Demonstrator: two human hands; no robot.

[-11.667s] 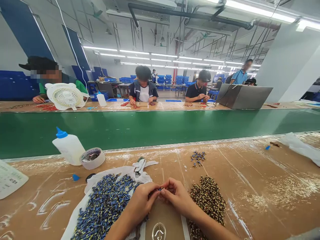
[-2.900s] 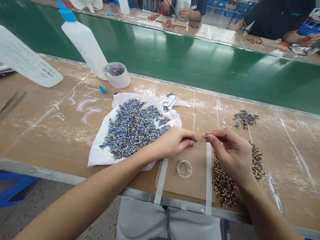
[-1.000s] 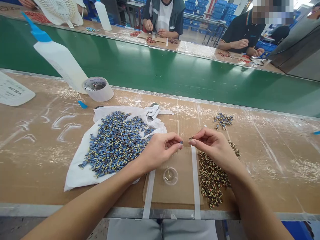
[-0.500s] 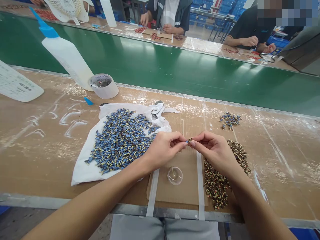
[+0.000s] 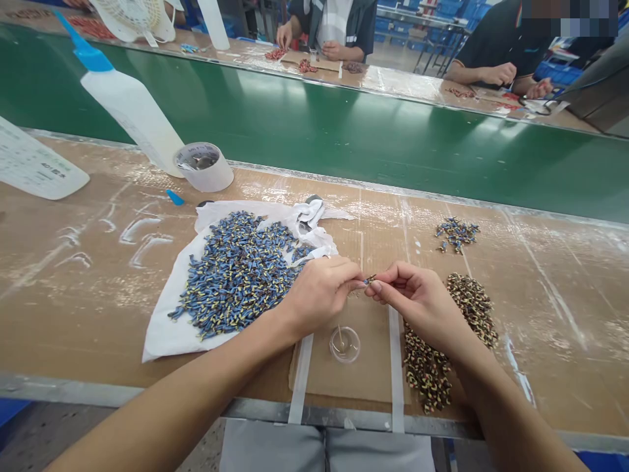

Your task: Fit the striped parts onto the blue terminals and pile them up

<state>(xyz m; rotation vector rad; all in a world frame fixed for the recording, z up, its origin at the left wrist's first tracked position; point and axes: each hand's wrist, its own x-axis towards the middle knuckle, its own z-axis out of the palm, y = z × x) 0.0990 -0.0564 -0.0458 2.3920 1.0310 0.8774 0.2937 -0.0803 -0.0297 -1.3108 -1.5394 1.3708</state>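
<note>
My left hand (image 5: 319,295) pinches a small blue piece (image 5: 366,281) between thumb and fingertips. Meeting it fingertip to fingertip, my right hand (image 5: 420,301) is closed on a small dark-and-yellow piece (image 5: 372,278); whether the two pieces are joined is too small to tell. Left of them, a heap of blue pieces with yellow and dark ends (image 5: 240,275) lies on a white sheet (image 5: 160,337). Beneath and beside my right forearm spreads a pile of dark-and-yellow pieces (image 5: 426,377). A clear round cup (image 5: 351,354) holding a thin stick (image 5: 340,334) stands below my hands.
A small cluster of blue-and-dark pieces (image 5: 457,234) lies at the back right. A tape roll (image 5: 216,178), a blue-tipped bottle (image 5: 130,115) and another bottle (image 5: 39,167) stand back left. Beyond the green belt (image 5: 295,121), other people work with their hands.
My left hand has rolled slightly, its knuckles turned more upward, while both hands keep their pinch. The view has shifted a little; the piles look the same.
</note>
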